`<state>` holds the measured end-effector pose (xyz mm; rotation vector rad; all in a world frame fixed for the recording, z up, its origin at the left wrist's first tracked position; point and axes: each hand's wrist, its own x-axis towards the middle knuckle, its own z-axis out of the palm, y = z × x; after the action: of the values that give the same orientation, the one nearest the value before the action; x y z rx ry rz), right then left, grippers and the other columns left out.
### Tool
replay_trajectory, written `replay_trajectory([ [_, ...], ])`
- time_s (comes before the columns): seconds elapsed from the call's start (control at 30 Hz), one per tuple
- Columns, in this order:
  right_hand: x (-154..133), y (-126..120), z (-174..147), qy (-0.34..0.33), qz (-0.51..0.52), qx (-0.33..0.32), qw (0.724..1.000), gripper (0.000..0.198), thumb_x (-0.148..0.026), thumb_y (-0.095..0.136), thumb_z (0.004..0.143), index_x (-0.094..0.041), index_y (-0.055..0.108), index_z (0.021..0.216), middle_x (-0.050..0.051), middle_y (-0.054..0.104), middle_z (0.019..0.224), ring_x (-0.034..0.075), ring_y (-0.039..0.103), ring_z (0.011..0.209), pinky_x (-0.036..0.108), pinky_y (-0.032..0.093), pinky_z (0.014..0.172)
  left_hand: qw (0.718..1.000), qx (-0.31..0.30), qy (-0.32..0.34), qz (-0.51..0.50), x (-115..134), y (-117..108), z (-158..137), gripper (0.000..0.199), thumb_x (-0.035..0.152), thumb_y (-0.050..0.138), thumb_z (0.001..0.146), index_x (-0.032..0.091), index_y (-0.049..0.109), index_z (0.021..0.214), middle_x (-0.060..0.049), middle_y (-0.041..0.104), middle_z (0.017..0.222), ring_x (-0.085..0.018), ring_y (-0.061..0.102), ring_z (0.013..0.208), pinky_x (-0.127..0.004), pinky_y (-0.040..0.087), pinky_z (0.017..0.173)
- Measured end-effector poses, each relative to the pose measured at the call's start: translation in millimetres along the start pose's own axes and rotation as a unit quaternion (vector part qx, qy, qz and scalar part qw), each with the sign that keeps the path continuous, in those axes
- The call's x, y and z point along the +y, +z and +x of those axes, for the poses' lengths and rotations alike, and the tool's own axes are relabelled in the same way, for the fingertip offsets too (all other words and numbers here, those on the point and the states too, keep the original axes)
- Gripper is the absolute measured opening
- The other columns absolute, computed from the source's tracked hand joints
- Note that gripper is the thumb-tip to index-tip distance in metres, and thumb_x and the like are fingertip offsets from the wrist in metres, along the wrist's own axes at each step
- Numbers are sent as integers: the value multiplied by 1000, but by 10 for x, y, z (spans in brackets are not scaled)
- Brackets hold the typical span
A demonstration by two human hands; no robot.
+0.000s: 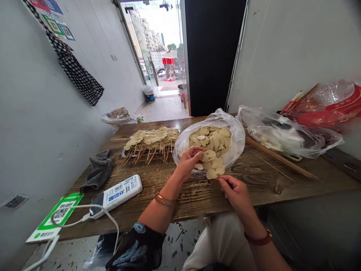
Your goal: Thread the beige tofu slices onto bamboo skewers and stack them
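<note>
Beside the open bag [238, 141], the left hand [189, 162] pinches pale slices [213, 164], the right hand [235, 192] their skewer [218, 176].

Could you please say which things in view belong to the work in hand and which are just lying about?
Likely for the job:
- threaded slices between left hand and right hand
- bag of loose slices
- tray of filled skewers
- bare sticks

Likely just lying about:
- grey cloth
- white device
- QR card
</note>
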<state>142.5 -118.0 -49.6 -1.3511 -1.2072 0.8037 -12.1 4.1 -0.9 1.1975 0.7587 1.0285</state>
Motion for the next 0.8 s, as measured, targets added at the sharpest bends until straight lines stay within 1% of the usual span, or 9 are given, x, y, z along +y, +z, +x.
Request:
replay_trajectory([
  [0.13, 24, -19, -6, 14, 36, -8, 999, 35, -46, 57, 85, -15, 72, 90, -3, 52, 56, 9, 44, 42, 21, 35, 39, 995, -33, -52, -81, 12, 18, -32, 43, 46, 76, 66, 16, 68, 95, -5, 67, 88, -12, 60, 74, -23, 49, 66],
  [0.2, 18, -19, -8, 14, 40, -10, 999, 34, -45, 57, 85, -15, 72, 89, -3, 52, 56, 9, 44, 42, 21, 36, 40, 990, -60, -69, -103, 6, 50, -51, 43, 45, 78, 64, 15, 70, 93, -6, 68, 87, -12, 61, 75, -22, 49, 66],
  [0.3, -13, -9, -9, 18, 35, -15, 999, 33, -44, 57, 85, -15, 72, 89, -4, 51, 56, 9, 44, 43, 21, 36, 40, 986, -88, -80, -116, -5, 101, -71, 39, 40, 82, 60, 14, 71, 87, -5, 67, 80, -10, 59, 68, -20, 48, 62],
  [0.4, -49, 8, -11, 10, 18, -13, 1000, 33, -43, 57, 85, -16, 73, 90, -2, 54, 57, 10, 45, 44, 21, 37, 42, 987, -68, -80, -125, -5, 109, -65, 36, 37, 83, 58, 13, 70, 82, -3, 66, 75, -8, 57, 63, -19, 47, 58],
  [0.5, -68, 25, -13, -17, -21, -11, 1000, 31, -42, 56, 85, -17, 74, 89, 1, 61, 63, 12, 51, 49, 22, 39, 44, 989, -24, -73, -126, 12, 74, -43, 37, 37, 84, 56, 13, 70, 82, -2, 66, 72, -8, 57, 60, -18, 47, 55],
  [0.57, -69, 31, -14, -35, -49, -9, 998, 30, -42, 55, 86, -19, 74, 88, 3, 65, 67, 14, 55, 53, 23, 42, 46, 989, -9, -69, -129, 29, 50, -33, 39, 36, 85, 55, 13, 70, 83, -2, 66, 71, -9, 58, 60, -19, 47, 55],
  [0.7, -56, 36, -10, -70, -86, -6, 994, 28, -39, 53, 88, -20, 74, 85, 4, 70, 74, 17, 62, 62, 26, 48, 57, 988, -8, -62, -142, 39, 42, -30, 37, 36, 83, 58, 13, 70, 83, -2, 67, 72, -10, 59, 62, -20, 49, 58],
  [0.8, -46, 44, -5, -83, -96, -8, 992, 27, -38, 53, 89, -20, 73, 85, 4, 72, 80, 17, 64, 67, 27, 49, 65, 989, -5, -53, -135, 10, 58, -27, 38, 36, 82, 59, 14, 69, 87, -2, 67, 73, -10, 59, 63, -20, 48, 58],
])
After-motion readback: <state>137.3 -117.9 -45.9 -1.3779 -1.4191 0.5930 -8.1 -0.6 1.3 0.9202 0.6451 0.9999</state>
